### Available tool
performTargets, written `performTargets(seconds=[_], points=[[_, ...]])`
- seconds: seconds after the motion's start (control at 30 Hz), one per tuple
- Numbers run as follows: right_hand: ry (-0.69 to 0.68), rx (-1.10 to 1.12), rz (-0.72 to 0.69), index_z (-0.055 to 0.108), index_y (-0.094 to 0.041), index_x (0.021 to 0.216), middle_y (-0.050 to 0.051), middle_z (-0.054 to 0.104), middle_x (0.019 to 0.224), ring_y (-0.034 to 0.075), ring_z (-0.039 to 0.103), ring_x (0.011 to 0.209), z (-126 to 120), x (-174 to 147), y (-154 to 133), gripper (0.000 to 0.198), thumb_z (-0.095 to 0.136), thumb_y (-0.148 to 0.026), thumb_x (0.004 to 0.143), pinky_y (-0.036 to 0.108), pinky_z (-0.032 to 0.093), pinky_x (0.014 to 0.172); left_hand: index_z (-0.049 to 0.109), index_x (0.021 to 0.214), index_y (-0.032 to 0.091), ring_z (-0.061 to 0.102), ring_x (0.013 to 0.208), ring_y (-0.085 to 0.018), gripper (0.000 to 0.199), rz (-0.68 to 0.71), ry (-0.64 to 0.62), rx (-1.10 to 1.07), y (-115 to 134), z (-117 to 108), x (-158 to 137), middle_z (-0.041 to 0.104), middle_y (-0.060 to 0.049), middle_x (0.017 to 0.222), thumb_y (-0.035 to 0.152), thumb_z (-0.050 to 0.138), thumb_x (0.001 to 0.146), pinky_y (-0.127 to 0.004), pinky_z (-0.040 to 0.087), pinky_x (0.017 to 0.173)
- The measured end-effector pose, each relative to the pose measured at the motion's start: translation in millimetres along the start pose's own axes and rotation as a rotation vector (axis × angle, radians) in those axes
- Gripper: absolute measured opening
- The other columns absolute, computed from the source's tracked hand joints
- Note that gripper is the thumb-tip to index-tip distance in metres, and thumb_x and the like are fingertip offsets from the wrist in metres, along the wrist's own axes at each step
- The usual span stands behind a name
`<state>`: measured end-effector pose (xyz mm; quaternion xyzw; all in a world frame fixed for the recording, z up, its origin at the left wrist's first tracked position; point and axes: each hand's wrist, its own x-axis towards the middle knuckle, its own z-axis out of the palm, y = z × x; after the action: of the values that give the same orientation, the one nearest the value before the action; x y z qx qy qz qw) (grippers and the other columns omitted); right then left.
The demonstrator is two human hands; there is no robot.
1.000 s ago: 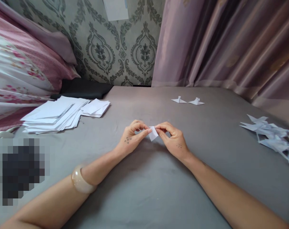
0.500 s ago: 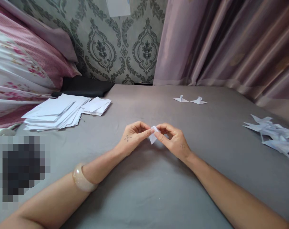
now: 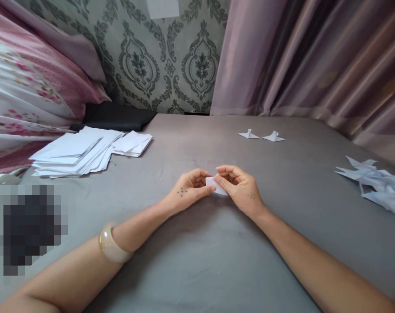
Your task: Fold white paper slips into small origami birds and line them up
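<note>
A small folded piece of white paper (image 3: 219,188) is pinched between my two hands, just above the grey cloth surface (image 3: 197,261). My left hand (image 3: 192,187) grips its left edge, thumb in front and fingers curled behind. On the other side, my right hand (image 3: 241,187) holds the paper with its thumb across the front. Parts of the paper lie hidden behind my thumbs and fingers. Beyond my hands, to the right, stand two folded paper birds (image 3: 249,134).
At the left lie a large stack of white paper sheets (image 3: 70,152) and a smaller stack (image 3: 132,143). Behind them is a black folded item (image 3: 115,116). Several folded paper shapes (image 3: 376,178) are heaped at the far right. Pink curtains (image 3: 266,56) hang behind the surface.
The paper has turned in my hands: its downward-pointing diamond shape now shows as a flat, roughly four-sided face. Both hands have shifted slightly right.
</note>
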<state>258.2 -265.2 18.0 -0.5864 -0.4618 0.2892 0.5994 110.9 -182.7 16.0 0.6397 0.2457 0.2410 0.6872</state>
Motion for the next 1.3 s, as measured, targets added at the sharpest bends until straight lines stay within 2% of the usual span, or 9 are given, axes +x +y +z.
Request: performTargets(seconds=[0.1,0.2,0.3,0.43,0.63,0.8,0.97,1.17,1.3], points=[[0.009,-0.068,-0.093,0.063,-0.022,0.097,0.002,0.066,0.086,0.013,0.062,0.075,2.8,-1.9,-0.3,0.024,0.07,-0.032,0.076,0.031,0.051,0.076,0.063,0.086,0.013,0.05,0.055,-0.006,0.029,-0.091,-0.045,-0.014,1.0,1.5,-0.9,0.058,0.004,0.062,0.034,0.076,0.07,-0.02,0.036,0.056],[0.069,-0.013,-0.124,0.059,-0.023,0.105,0.005,0.064,0.099,0.015,0.062,0.082,2.8,-0.4,-1.7,0.032,0.069,-0.036,0.077,0.032,0.051,0.079,0.063,0.081,0.013,0.057,0.066,-0.008,0.026,-0.127,0.036,-0.156,6.1,3.3,-0.4,0.066,0.0,0.073,0.031,0.078,0.069,-0.02,0.04,0.063],[0.043,0.046,-0.03,0.059,-0.022,0.105,0.007,0.065,0.1,0.018,0.062,0.088,1.8,2.4,-3.1,0.038,0.07,-0.042,0.075,0.035,0.051,0.08,0.06,0.08,0.015,0.061,0.071,-0.01,0.028,-0.134,0.146,-0.317,8.9,2.9,1.6,0.068,-0.001,0.077,0.026,0.081,0.065,-0.02,0.04,0.064],[-0.107,0.028,0.055,0.066,-0.019,0.096,0.007,0.067,0.093,0.019,0.062,0.085,4.2,1.2,-6.2,0.03,0.069,-0.042,0.076,0.036,0.049,0.081,0.059,0.079,0.015,0.06,0.068,-0.008,0.028,-0.139,0.139,-0.419,6.7,2.7,2.5,0.067,0.0,0.075,0.023,0.082,0.064,-0.019,0.042,0.064],[-0.08,-0.021,-0.042,0.072,-0.021,0.083,0.003,0.063,0.083,0.016,0.058,0.08,6.1,-1.7,-9.1,0.017,0.066,-0.036,0.079,0.031,0.046,0.076,0.06,0.079,0.015,0.058,0.071,-0.008,0.024,-0.114,0.07,-0.363,3.3,4.1,0.0,0.067,-0.001,0.077,0.024,0.079,0.068,-0.021,0.041,0.068],[-0.048,-0.042,-0.093,0.072,-0.022,0.08,0.003,0.064,0.083,0.016,0.059,0.08,4.5,-1.5,-9.9,0.014,0.064,-0.034,0.08,0.03,0.046,0.075,0.059,0.074,0.015,0.052,0.065,-0.007,0.023,-0.094,0.078,-0.261,2.7,4.1,-1.1,0.06,0.003,0.067,0.027,0.079,0.069,-0.02,0.037,0.065],[0.007,-0.011,-0.04,0.072,-0.023,0.087,0.003,0.07,0.09,0.016,0.062,0.079,3.9,-2.7,-10.9,0.017,0.063,-0.037,0.081,0.03,0.049,0.077,0.057,0.07,0.015,0.049,0.062,-0.007,0.026,-0.112,0.078,-0.189,4.1,4.8,-0.9,0.057,0.004,0.065,0.029,0.079,0.068,-0.02,0.033,0.06],[0.027,-0.034,-0.005,0.073,-0.022,0.078,0.002,0.069,0.081,0.016,0.062,0.076,2.8,-2.7,-14.0,0.018,0.065,-0.038,0.078,0.03,0.048,0.073,0.063,0.079,0.016,0.053,0.067,-0.008,0.026,-0.135,0.062,-0.171,10.0,7.6,-3.1,0.063,0.001,0.076,0.034,0.078,0.068,-0.021,0.038,0.064],[0.003,-0.056,0.01,0.073,-0.022,0.071,0.001,0.067,0.074,0.015,0.058,0.071,0.5,-2.6,-16.2,0.019,0.064,-0.037,0.079,0.028,0.045,0.068,0.066,0.076,0.016,0.053,0.062,-0.008,0.026,-0.152,0.094,-0.113,15.1,9.0,-5.5,0.063,0.001,0.069,0.04,0.075,0.072,-0.022,0.038,0.062]])
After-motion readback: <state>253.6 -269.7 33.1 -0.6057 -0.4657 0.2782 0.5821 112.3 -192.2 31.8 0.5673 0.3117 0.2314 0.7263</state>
